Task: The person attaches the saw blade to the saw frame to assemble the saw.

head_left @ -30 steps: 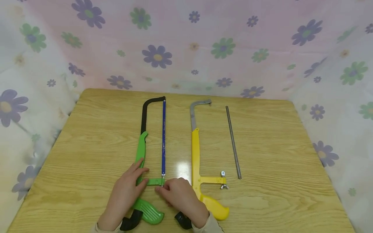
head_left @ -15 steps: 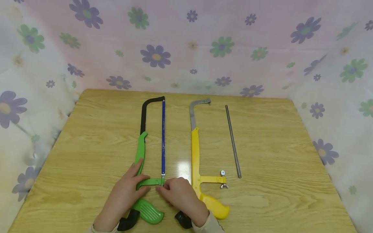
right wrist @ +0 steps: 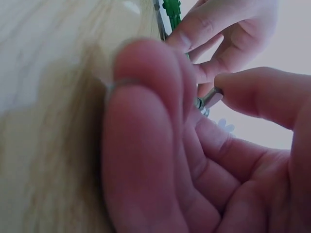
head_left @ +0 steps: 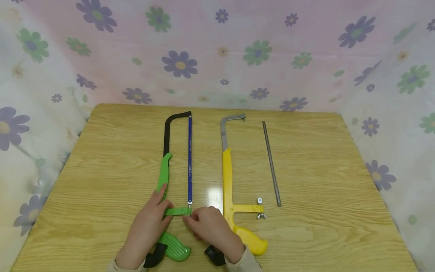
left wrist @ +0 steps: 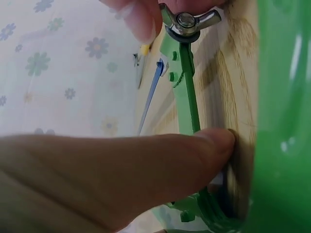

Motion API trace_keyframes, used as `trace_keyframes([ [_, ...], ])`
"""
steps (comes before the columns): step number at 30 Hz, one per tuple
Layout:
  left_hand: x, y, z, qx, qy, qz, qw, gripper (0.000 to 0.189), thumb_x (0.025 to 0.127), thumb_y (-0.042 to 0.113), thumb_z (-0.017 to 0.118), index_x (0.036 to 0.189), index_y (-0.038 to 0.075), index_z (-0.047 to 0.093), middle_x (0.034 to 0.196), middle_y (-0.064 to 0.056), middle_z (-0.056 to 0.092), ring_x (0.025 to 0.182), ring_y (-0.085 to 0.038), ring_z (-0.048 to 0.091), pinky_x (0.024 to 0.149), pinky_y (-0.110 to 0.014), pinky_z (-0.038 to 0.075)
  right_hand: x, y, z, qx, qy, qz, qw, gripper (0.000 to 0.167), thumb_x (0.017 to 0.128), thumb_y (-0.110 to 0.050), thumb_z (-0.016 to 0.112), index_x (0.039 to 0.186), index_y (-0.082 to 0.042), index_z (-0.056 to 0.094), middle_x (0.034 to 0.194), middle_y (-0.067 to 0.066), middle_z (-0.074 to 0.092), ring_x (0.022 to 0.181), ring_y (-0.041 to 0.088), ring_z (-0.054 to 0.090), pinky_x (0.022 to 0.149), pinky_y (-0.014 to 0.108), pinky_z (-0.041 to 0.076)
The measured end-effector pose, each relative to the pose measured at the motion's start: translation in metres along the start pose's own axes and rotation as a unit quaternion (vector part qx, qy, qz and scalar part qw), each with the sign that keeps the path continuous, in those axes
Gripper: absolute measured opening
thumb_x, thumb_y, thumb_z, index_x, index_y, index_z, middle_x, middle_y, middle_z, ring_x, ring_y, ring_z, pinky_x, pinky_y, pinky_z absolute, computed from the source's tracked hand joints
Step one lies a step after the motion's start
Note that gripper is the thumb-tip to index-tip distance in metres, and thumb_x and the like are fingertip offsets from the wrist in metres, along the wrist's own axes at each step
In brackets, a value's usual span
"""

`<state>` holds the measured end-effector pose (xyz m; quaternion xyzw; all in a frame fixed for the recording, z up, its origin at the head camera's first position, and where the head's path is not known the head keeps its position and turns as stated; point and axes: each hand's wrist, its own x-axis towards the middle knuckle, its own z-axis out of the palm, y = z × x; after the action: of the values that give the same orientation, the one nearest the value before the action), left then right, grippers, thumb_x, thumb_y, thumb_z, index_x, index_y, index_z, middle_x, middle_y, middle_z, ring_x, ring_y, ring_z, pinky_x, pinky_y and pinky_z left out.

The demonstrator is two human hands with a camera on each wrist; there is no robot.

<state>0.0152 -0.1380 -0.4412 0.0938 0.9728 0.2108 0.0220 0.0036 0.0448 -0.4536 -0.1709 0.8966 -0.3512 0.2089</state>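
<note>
A green hacksaw (head_left: 164, 172) with a black front bow and a blue blade (head_left: 190, 162) lies on the table in the head view. My left hand (head_left: 146, 223) grips its frame where the green crossbar (head_left: 176, 211) branches off; in the left wrist view the thumb (left wrist: 204, 148) presses on that bar. At the bar's end, my right hand (head_left: 212, 228) pinches a metal wing nut (left wrist: 186, 22) between thumb and finger. From above those fingertips cover the nut. In the right wrist view one wing of the nut (right wrist: 213, 98) touches the right thumb.
A yellow hacksaw (head_left: 227, 177) without a blade lies just right of my right hand, with its own wing nut (head_left: 261, 216). Further right is a thin grey blade (head_left: 272, 164). Flowered cloth (head_left: 204, 49) walls the wooden table (head_left: 316, 170) at the back and sides.
My left fingers have shifted slightly around the green crossbar near the frame. The right hand stays at the bar's end, its fingers moving only a little. The view has tilted slightly.
</note>
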Motion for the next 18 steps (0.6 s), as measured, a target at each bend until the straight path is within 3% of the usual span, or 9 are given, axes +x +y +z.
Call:
trace_keyframes([
  [9,0.0036,0.0038,0.0007,0.020,0.011,0.003,0.9997,0.018,0.067,0.011,0.076,0.077,0.015,0.062,0.136,-0.018,0.036,0.112,-0.044,0.043,0.074,-0.045,0.047,0.0007,0.0017,-0.0017,0.013,-0.007,0.003,0.9999,0.036,0.087,-0.027,0.049,0.052,-0.020,0.050,0.042,-0.016,0.045,0.035,-0.001,0.044,0.038,0.021,0.035],
  [14,0.0054,0.0058,0.0005,0.037,0.014,0.006,0.9992,0.017,0.067,0.014,0.076,0.077,0.017,0.062,0.134,-0.019,0.038,0.108,-0.045,0.046,0.065,-0.045,0.049,0.0009,0.0020,-0.0033,0.026,-0.020,0.011,0.9994,0.031,0.086,-0.023,0.047,0.055,-0.020,0.051,0.043,-0.015,0.047,0.036,0.000,0.046,0.038,0.022,0.035],
  [18,0.0061,0.0068,0.0003,0.042,0.012,0.010,0.9990,0.020,0.066,0.016,0.077,0.081,0.017,0.065,0.134,-0.020,0.038,0.106,-0.046,0.047,0.064,-0.046,0.049,-0.0003,0.0027,-0.0052,0.040,-0.030,0.011,0.9987,0.030,0.088,-0.022,0.046,0.059,-0.018,0.053,0.044,-0.014,0.048,0.037,0.002,0.047,0.038,0.023,0.035],
])
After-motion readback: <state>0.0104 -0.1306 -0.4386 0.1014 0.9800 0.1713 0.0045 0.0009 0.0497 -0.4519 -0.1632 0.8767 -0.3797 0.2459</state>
